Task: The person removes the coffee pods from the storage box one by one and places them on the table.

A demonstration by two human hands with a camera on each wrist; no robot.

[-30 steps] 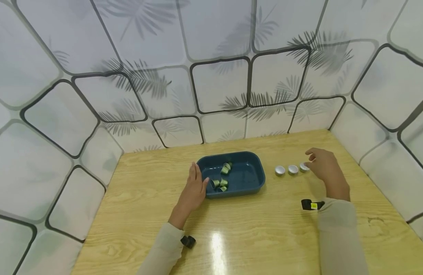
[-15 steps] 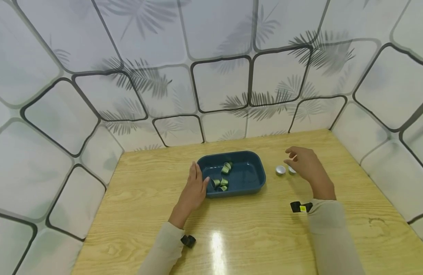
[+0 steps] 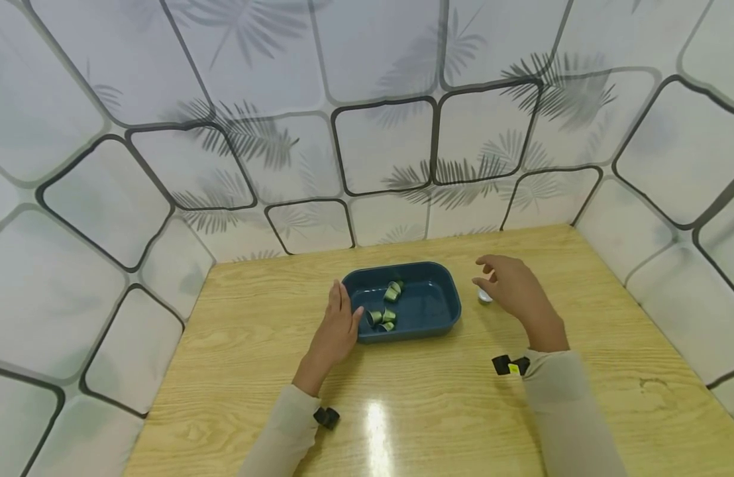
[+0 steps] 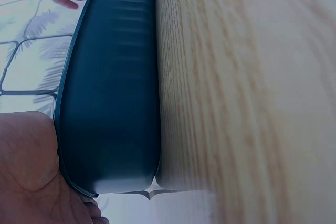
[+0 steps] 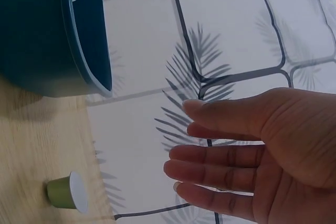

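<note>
My left hand (image 3: pixel 336 329) rests against the left end of a dark blue rectangular tray (image 3: pixel 411 335), its fingers straight along the rim. Inside lie several small green coffee capsules (image 3: pixel 393 293), grouped toward the left and middle. To the right of the tray, my right hand (image 3: pixel 510 286) hovers over the table with relaxed, slightly bent fingers and nothing between them. Below its thumb a white-lidded capsule (image 3: pixel 484 297) stands on the table. The right wrist view shows this capsule's green body (image 5: pixel 61 192) and pale lid, apart from the fingers. The hand covers the spot of its neighbours.
The light wooden table (image 3: pixel 450 397) reaches back to a pale patterned wall covering (image 3: pixel 385 152), which also encloses it on the left and right. A black wrist camera (image 3: pixel 510 365) sits on the right wrist, another camera (image 3: pixel 326 418) on the left.
My right hand has moved left along the row of white-lidded capsules toward the tray, now hiding most of the row. The left hand and the tray have stayed in place.
</note>
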